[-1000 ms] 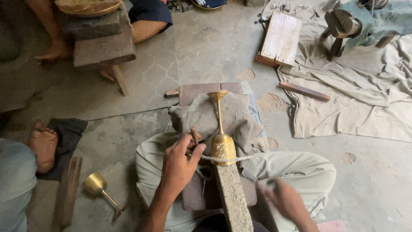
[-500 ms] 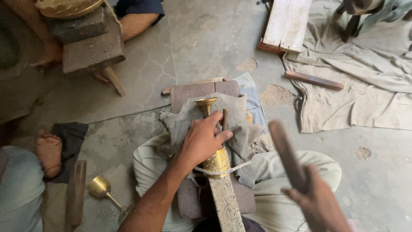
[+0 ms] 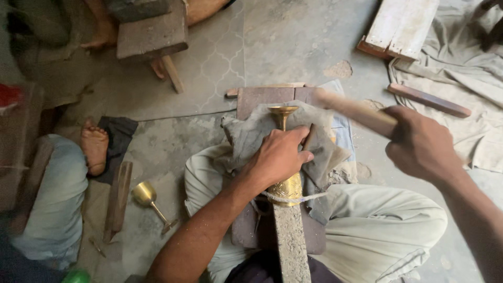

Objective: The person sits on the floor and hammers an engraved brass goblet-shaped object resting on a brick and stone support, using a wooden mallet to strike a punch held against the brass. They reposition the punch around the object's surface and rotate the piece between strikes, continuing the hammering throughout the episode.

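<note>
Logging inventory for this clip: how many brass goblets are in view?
2. One brass goblet lies on the grey cloth under the left hand; another brass goblet lies on the floor, left. Others may be hidden.

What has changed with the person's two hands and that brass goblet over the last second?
The left hand went from touching the upside-down brass goblet to gripping its stem. The right hand, low and out of focus a second ago, rose holding a wooden stick, now blurred above the goblet's foot. The goblet stayed on the grey cloth, tied to the long bar; the second brass goblet lies unmoved on the floor.
</note>
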Demonstrator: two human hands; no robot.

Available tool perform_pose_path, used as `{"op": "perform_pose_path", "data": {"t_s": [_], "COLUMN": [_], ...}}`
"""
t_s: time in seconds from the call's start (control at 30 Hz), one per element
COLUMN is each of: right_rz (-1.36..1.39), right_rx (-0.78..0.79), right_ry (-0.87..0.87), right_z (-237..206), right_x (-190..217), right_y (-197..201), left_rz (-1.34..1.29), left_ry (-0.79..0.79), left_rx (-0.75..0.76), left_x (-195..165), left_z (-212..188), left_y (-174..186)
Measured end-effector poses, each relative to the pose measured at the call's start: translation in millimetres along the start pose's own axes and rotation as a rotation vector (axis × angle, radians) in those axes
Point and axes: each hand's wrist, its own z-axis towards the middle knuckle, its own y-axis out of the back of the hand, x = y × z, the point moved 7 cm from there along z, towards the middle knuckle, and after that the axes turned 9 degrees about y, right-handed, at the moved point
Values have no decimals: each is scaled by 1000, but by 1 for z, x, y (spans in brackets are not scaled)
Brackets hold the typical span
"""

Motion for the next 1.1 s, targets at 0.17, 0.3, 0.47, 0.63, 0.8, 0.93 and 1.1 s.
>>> {"op": "perform_pose_path", "data": {"t_s": [0.17,0.3,0.47,0.63,0.8,0.93,1.1], "right_rz": [-21,217,49,-14,-256,27,149], "right_rx": [61,58,123,118,344,161,47], "right_ry": [-37,-139,-67,6,-101,-76,-10], "right_z": [-3,-6,-5,-4,-7,-7,-6], "right_x": [0,-4,1,6,-2,0,-7], "right_y": [6,9,8,10,4,10,11], "left_rz": [-22,-13,-13,-37,-3,-43,-35], "left_ry": [-25,15,-14,-31,52,13,9], "left_rx": [18,32,35,34,80,38,39], "left_x": [-3,-1,-5,-10,-6,-6,-5], "left_z": [0,0,-3,-6,-8,-9,-6], "left_y": [2,3,5,8,5,9,7]}}
